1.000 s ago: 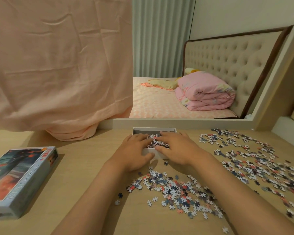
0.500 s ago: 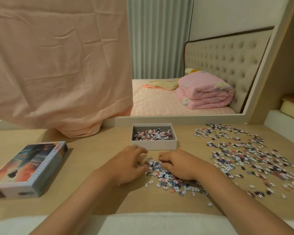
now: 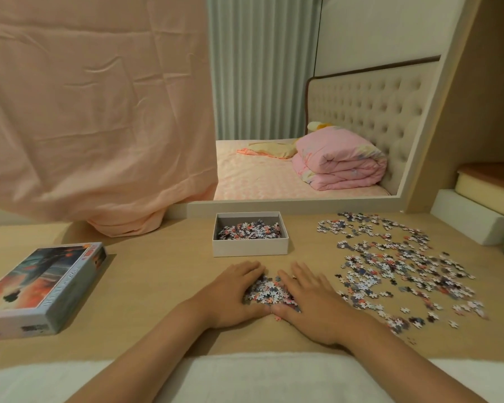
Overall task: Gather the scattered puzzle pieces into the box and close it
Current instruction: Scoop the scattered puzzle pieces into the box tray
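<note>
At a wooden desk (image 3: pixel 146 274) facing a bedroom, a person cups a small heap of puzzle pieces (image 3: pixel 269 292) between both palms. Left hand (image 3: pixel 230 298) and right hand (image 3: pixel 312 301) lie flat on the surface with fingers spread and slightly curved, pressing in from either side of the heap, thumbs almost meeting at its near edge; neither has closed on anything. Just beyond the heap stands the open white box (image 3: pixel 250 247), a layer of pieces already covering its bottom. A wide scatter of loose pieces (image 3: pixel 399 266) spreads across the desk to the right. The printed lid (image 3: pixel 41 286) lies picture-side up, well apart at the left, below a hanging peach cloth (image 3: pixel 99 112).
</note>
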Available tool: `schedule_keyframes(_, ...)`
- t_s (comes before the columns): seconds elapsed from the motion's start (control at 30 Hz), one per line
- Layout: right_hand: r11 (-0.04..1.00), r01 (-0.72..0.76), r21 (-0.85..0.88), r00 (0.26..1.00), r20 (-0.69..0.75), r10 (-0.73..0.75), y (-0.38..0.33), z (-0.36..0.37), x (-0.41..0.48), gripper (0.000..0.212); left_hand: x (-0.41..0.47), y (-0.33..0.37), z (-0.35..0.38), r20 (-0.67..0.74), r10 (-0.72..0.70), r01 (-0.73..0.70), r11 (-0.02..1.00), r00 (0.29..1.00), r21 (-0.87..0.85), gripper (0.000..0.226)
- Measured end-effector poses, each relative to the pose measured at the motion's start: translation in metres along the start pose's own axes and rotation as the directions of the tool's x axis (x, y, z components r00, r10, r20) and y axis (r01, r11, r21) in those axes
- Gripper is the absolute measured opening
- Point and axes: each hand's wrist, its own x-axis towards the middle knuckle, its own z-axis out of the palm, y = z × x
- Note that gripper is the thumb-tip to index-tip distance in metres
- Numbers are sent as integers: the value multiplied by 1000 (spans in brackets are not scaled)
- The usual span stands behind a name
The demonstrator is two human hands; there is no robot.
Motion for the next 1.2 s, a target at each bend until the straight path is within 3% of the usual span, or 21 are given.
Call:
schedule_keyframes(0.2,941,141,309,978,-193,-83,-2,1,34,55,7,-3,-4,-169,82,-102,988,982,-117,59)
schedule_keyframes(0.37,828,160,537,952,-304,13,-9,-10,42,38,1,-16,-20,-206,29,-72,977,978,-201,64)
schedule_keyframes(0.43,861,163,482,955,-297,-14,-6,-15,39,41,-2,-23,-24,-117,1,-9,998,993,-64,79)
schedule_keyframes(0.53,986,132,97,984,-136,-118,-2,-21,29,73,-2,-27,-21,-4,6,-5,985,1000,172,103)
schedule_keyframes(0.63,985,114,-132,988,-87,-126,-2,-20,26,87,4,-25,-14,-16,32,-29,981,999,192,91)
schedule_keyframes(0.8,988,132,-82,972,-187,-145,-2,-19,29,64,6,-18,-12,-149,95,-90,995,984,38,56)
schedule_keyframes(1.0,982,141,128,970,-214,-111,-11,-20,35,35,5,-15,-13,-251,65,-98,988,966,-121,17)
schedule_keyframes(1.2,948,109,298,965,-260,-29,-10,-33,38,16,10,-14,-15,-258,-14,-50,969,966,-241,4)
